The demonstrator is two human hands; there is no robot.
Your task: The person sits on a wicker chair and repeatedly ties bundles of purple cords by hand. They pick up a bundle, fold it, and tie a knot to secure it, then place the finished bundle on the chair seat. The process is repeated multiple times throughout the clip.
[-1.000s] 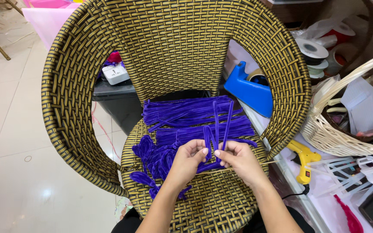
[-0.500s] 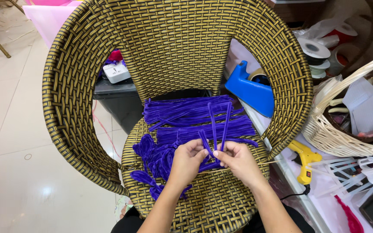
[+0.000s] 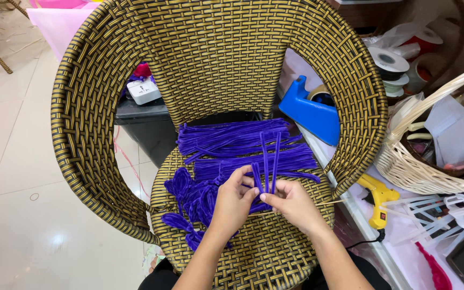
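The left hand (image 3: 236, 200) and right hand (image 3: 291, 203) meet over the chair seat, fingertips pinched shut on a few purple pipe cleaners (image 3: 267, 161) whose fuzzy stems rise upright from the grip. Behind them a flat pile of straight pipe cleaners (image 3: 232, 137) lies across the seat; to the left sits a heap of bent, looped pieces (image 3: 186, 196). The wicker chair (image 3: 216, 59) is woven in black and yellow strands, with a rounded back and open side gaps. To the right stand a blue tape dispenser (image 3: 310, 113), a pale woven basket (image 3: 420, 166), ribbon spools (image 3: 390, 62) and a yellow glue gun (image 3: 377, 201). Glossy pale tiles (image 3: 22, 215) cover the floor.
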